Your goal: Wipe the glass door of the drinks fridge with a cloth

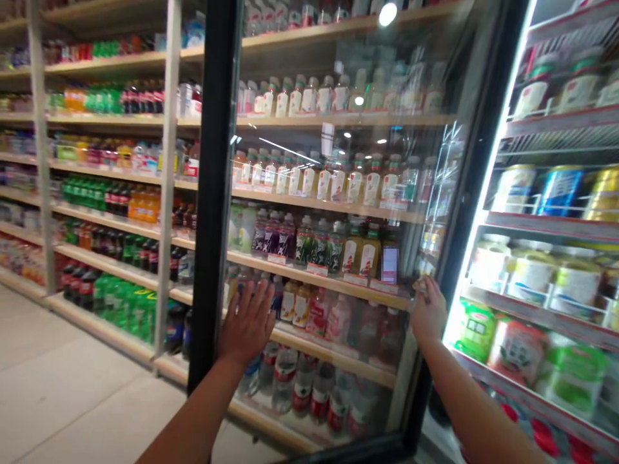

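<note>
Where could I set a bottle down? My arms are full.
Bare room: the floor left of the glass door, below the open shelves. Cooler shelves right of the right hand are packed. The left hand lies flat against the glass.

Lit cooler shelves (pixel 532 316) carry jars and cans right of the glass door (pixel 338 258), while wooden shelves (pixel 111 264) left of it bear bottled drinks.

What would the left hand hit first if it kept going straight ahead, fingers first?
The glass door: the left hand is spread flat right at its pane, apparently touching already. The bottles seen through it stand further behind.
</note>
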A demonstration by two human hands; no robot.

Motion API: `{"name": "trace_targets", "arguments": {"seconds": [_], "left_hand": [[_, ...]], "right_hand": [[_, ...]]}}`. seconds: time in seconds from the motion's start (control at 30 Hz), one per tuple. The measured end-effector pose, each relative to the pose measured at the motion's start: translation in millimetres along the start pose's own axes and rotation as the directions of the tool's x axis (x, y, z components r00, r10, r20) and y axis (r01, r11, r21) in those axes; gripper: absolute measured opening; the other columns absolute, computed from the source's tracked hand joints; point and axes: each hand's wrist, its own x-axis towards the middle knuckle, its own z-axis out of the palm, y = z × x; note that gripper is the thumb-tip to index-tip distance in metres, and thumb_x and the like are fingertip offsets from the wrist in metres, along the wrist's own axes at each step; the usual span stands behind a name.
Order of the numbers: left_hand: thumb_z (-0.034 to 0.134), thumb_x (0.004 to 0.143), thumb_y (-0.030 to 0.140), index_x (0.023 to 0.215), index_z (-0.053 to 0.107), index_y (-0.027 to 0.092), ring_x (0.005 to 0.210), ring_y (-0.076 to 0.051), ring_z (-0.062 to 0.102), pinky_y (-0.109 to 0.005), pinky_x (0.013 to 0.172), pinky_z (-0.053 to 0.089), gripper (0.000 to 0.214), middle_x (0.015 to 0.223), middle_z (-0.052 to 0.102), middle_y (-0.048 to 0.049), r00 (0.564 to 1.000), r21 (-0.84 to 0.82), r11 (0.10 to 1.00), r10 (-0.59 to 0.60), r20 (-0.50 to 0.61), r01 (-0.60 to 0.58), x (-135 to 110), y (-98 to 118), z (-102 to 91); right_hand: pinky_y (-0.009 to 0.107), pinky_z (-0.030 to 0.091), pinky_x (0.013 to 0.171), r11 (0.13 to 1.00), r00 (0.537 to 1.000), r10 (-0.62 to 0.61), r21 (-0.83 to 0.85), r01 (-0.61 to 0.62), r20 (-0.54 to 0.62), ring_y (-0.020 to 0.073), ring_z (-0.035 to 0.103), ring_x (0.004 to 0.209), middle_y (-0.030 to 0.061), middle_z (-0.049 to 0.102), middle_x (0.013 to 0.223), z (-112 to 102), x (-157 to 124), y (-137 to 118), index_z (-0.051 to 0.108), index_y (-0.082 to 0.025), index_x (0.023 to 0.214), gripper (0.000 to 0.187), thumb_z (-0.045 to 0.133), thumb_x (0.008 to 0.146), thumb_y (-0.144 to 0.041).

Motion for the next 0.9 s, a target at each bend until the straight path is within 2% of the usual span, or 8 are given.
{"name": "trace_targets", "arguments": {"seconds": [0.1,0.2,0.3,0.43,0.53,0.67,0.73,0.9], "left_hand": [[0.05,0.099,0.034,0.158,0.014,0.024,0.152,-0.024,0.015,-0.047,0.126,0.011,0.069,0.154,0.041,-0.0096,1.0,0.008,1.0,0.004,-0.003,-0.004,0.0,1.3,-1.0],[0.05,0.099,0.033,0.158,0.014,0.023,0.152,-0.023,0.012,-0.045,0.127,0.008,0.07,0.155,0.04,-0.0083,1.0,0.013,1.0,0.019,-0.01,-0.019,-0.3,0.8,0.0],[0.049,0.098,0.03,0.159,0.013,0.022,0.152,-0.023,0.011,-0.045,0.127,0.008,0.071,0.156,0.039,-0.0082,1.0,0.016,1.0,0.026,-0.014,-0.026,-0.7,-0.1,1.7],[0.051,0.097,0.029,0.158,0.019,0.018,0.153,-0.022,0.011,-0.044,0.127,0.008,0.07,0.153,0.043,-0.009,0.999,0.062,0.998,0.033,-0.027,-0.031,-0.5,2.1,-1.4],[0.051,0.096,0.03,0.153,0.036,0.015,0.153,-0.022,0.01,-0.043,0.127,0.007,0.06,0.151,0.046,-0.0092,0.999,0.112,0.993,0.041,-0.01,-0.04,-0.9,5.1,-6.2],[0.052,0.095,0.031,0.143,0.05,0.014,0.153,-0.023,0.008,-0.043,0.127,0.007,0.051,0.152,0.046,-0.0076,0.998,0.185,0.981,0.052,0.019,-0.054,-3.7,6.4,-8.9],[0.052,0.095,0.031,0.143,0.05,0.014,0.153,-0.023,0.009,-0.044,0.127,0.007,0.051,0.151,0.047,-0.0072,0.998,0.205,0.977,0.054,0.027,-0.059,-5.0,6.6,-9.5],[0.053,0.094,0.032,0.142,0.05,0.014,0.153,-0.025,0.009,-0.044,0.127,0.01,0.051,0.152,0.047,-0.0069,0.998,0.223,0.973,0.052,0.034,-0.058,-6.6,8.1,-11.0]], "right_hand": [[0.058,0.04,0.111,0.992,0.991,-0.123,-0.005,0.123,0.048,0.0301,0.05,0.133,0.0183,0.058,0.139,8.2,-35.3,-18.5,0.055,-0.013,0.139,0.047,0.04,0.098,-0.029],[0.059,0.042,0.109,0.93,0.908,-0.365,0.032,0.367,0.204,0.029,0.045,0.137,0.0145,0.057,0.14,12.5,-72.8,-34.7,0.049,-0.02,0.145,0.047,0.039,0.099,-0.022],[0.056,0.046,0.106,0.86,0.833,-0.506,0.065,0.506,0.223,0.0275,0.047,0.135,0.0122,0.062,0.134,18.4,-67.8,-52.0,0.048,-0.024,0.146,0.049,0.038,0.098,-0.014],[0.055,0.046,0.106,0.863,0.856,-0.505,0.072,0.5,0.11,0.0281,0.05,0.131,0.0123,0.063,0.133,32.6,-39.1,-83.0,0.049,-0.024,0.146,0.051,0.038,0.098,-0.012],[0.051,0.044,0.109,0.84,0.835,-0.541,0.108,0.532,0.097,0.0278,0.049,0.133,0.0122,0.063,0.134,39.8,-64.6,-103.7,0.047,-0.023,0.148,0.053,0.043,0.096,-0.01],[0.043,0.041,0.114,0.68,0.62,-0.733,0.291,0.673,0.279,0.0236,0.048,0.135,0.0077,0.066,0.132,39.6,-118.5,-122.7,0.041,-0.023,0.151,0.057,0.045,0.097,-0.009],[0.043,0.039,0.116,0.633,0.56,-0.774,0.345,0.693,0.295,0.0232,0.048,0.136,0.0068,0.065,0.135,42.3,-117.6,-132.0,0.04,-0.024,0.152,0.057,0.046,0.097,-0.01],[0.046,0.04,0.115,0.76,0.767,-0.633,0.276,0.588,0.109,0.0265,0.048,0.135,0.0101,0.061,0.139,60.4,-73.8,-161.6,0.042,-0.023,0.151,0.06,0.051,0.094,-0.008]]}}
